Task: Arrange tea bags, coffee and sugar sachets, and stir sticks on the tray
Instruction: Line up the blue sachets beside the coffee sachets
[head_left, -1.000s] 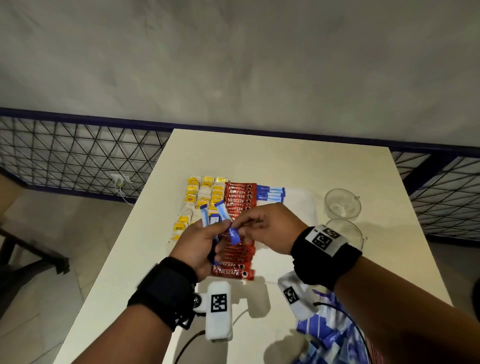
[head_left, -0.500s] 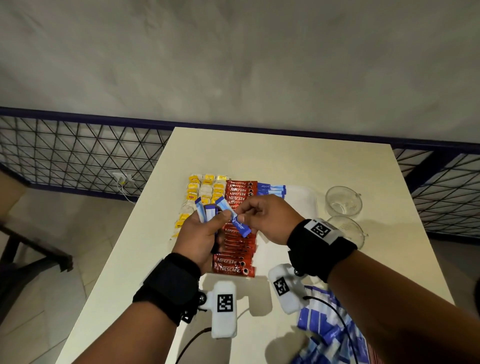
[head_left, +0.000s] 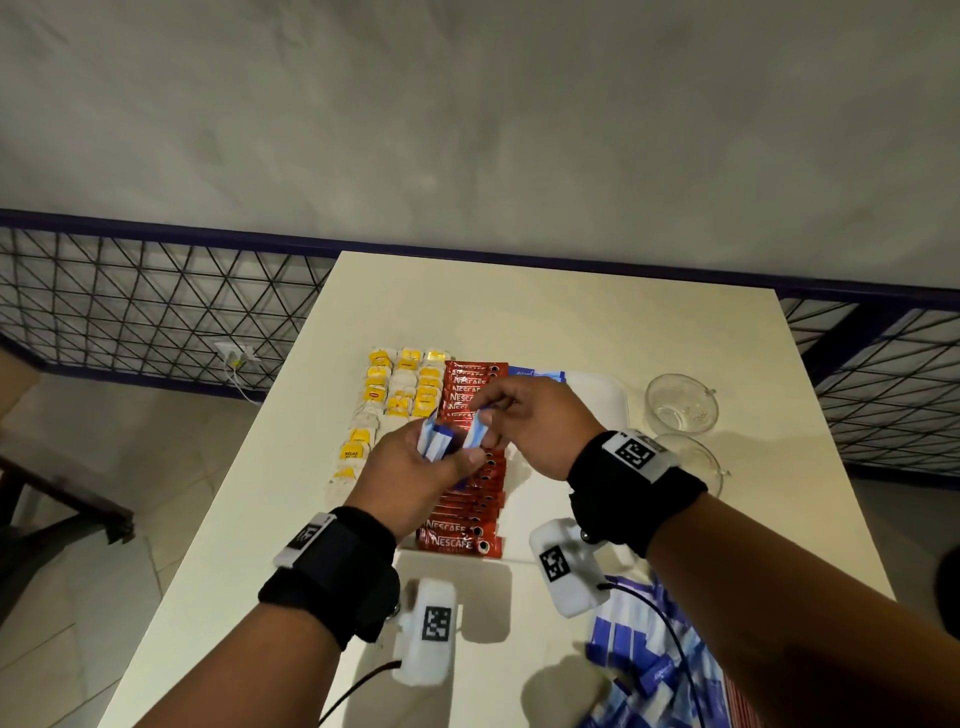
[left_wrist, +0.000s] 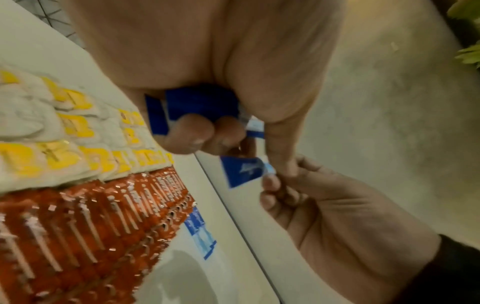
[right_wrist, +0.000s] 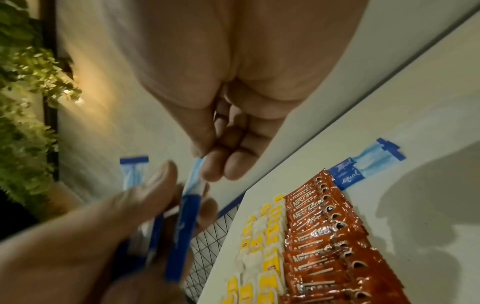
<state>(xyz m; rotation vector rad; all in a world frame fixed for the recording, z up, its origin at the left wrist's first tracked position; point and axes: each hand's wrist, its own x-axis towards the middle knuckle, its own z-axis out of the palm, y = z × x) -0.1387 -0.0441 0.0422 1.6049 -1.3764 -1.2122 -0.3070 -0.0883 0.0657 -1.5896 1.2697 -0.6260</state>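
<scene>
We're at a cream table (head_left: 571, 322) against a grey wall, mesh railing behind it. Landmark: the red coffee sachets (head_left: 470, 499), laid as 1 overlapping column on the white tray (head_left: 597, 400).

Just left of that column sit the tea bags (head_left: 395, 395) w/ yellow tags, in approx 3 rows. Just right of its far end lie 2 placed sugar sachets (right_wrist: 363, 164), blue and white. Well right of the column, off the tray, stand 2 glass cups (head_left: 680, 402). Near and right of the column, at the table's front edge, a heap of spare blue sachets (head_left: 654, 670). No stir sticks visible.

Above the column's middle, our left hand (head_left: 415, 478) has fingers curled round a small bundle of blue sachets (head_left: 434, 441), thumb pressed on top. Our right hand (head_left: 540, 421) has thumb and forefinger clamped on 1 blue sachet (head_left: 475, 434), its other end still among the left hand's bundle; remaining fingers are tucked together.

Risks, as we judge them: pulling while the left thumb presses hard could drag out a 2nd sachet or tear the paper; loosening too much could spill the bundle onto the coffee column and knock its overlap askew. Setting it down w/ a sweeping wrist could nudge the 2 already placed.
</scene>
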